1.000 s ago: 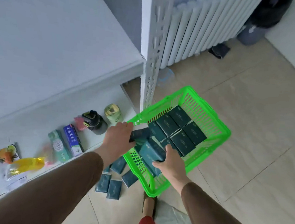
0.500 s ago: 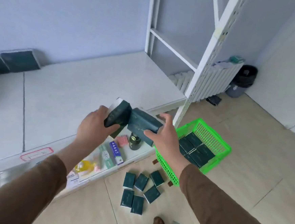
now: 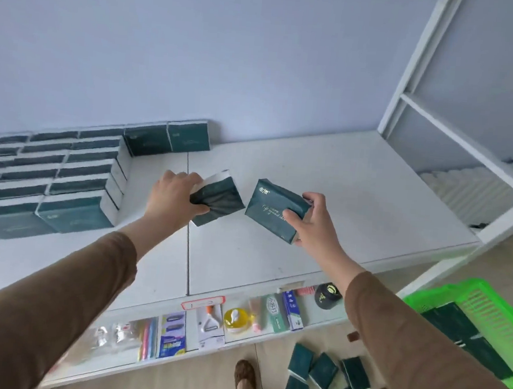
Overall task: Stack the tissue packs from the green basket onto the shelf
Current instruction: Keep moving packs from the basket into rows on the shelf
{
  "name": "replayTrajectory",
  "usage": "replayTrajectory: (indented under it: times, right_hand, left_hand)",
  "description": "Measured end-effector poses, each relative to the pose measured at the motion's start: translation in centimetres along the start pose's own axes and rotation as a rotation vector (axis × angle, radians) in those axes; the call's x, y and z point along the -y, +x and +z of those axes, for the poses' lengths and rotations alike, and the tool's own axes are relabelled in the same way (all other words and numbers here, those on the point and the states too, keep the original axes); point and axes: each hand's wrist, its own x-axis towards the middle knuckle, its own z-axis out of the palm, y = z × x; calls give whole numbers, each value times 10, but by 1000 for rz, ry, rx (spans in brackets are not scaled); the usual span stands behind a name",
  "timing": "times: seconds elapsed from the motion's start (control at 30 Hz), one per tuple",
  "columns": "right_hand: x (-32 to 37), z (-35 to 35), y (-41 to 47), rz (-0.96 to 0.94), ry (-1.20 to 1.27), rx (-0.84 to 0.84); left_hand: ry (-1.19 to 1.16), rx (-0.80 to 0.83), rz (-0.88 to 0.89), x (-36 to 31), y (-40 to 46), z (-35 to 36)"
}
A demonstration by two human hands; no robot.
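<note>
Both arms reach out over the white shelf (image 3: 325, 199). The left hand (image 3: 173, 198) grips one dark green tissue pack (image 3: 217, 202), the right hand (image 3: 314, 222) grips another (image 3: 274, 209) (gold lettering on its face), both held above the board. Stacked packs (image 3: 66, 179) line the wall at left. The green basket (image 3: 481, 328) sits on the floor, right, with packs inside.

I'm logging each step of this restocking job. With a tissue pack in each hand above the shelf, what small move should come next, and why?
Probably carry the left hand and its pack leftward to the stacked packs and set it against them. Both packs hang in the air above the bare shelf board; the stack lies on the left, nearer that hand. The right hand holds its pack and can follow.
</note>
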Motion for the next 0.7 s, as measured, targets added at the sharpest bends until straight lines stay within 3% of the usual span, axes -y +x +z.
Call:
replayTrajectory:
  times: [0.33,0.6,0.7]
  right_hand:
    - [39,112,156,-68,-22,140]
    - [57,177,228,-114,-132,167]
    - [55,194,247,-135,-174,194]
  left_hand:
    - [217,-18,-67,118,122,-7]
    - [507,40,-83,175,192,-1]
    - [518,60,-115,190,200,6]
